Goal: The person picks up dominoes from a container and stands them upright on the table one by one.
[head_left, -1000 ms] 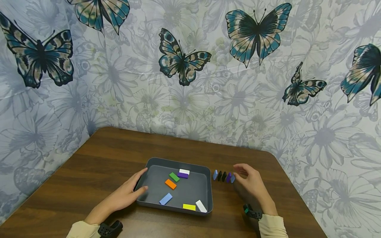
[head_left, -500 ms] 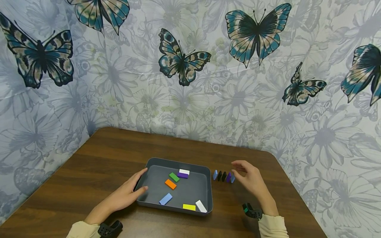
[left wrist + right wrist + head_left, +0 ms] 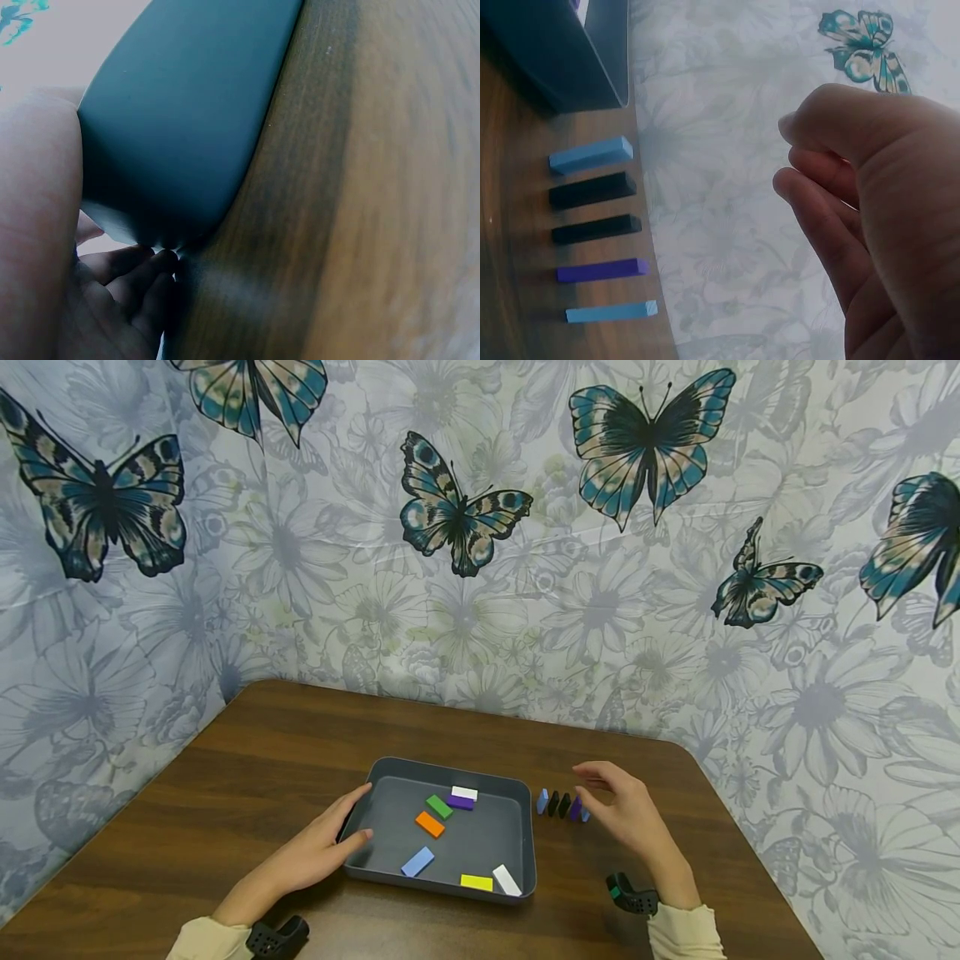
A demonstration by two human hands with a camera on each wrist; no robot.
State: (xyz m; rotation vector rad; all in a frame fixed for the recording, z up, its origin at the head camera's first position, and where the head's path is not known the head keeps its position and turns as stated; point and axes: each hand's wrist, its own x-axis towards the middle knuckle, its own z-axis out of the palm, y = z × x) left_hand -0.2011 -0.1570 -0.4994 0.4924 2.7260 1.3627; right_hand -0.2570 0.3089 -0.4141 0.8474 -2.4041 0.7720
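My left hand (image 3: 322, 843) holds the left side of a dark grey tray (image 3: 438, 768), its thumb reaching over the rim and its other fingers against the outer wall, as the left wrist view shows. To the right of the tray several plain domino blocks stand on edge in a row: a light blue block (image 3: 592, 155), a black block (image 3: 592, 190), a second black block (image 3: 596, 229), a purple block (image 3: 602, 270) and another light blue block (image 3: 611, 311). My right hand (image 3: 626, 810) hovers by the row's right end, fingers loosely bent, thumb apart from the fingertips, holding nothing.
Inside the tray lie a green block (image 3: 439, 807), an orange block (image 3: 430, 824), a light blue block (image 3: 417, 862), a yellow block (image 3: 477, 882), a white block (image 3: 507, 881) and a purple block (image 3: 460, 802) against another white one. A butterfly-patterned wall covering (image 3: 480, 610) rises behind the wooden table (image 3: 300, 735).
My right hand has drifted a little left and up over the row, now partly covering its rightmost light blue block. The left hand, tray and blocks have stayed put.
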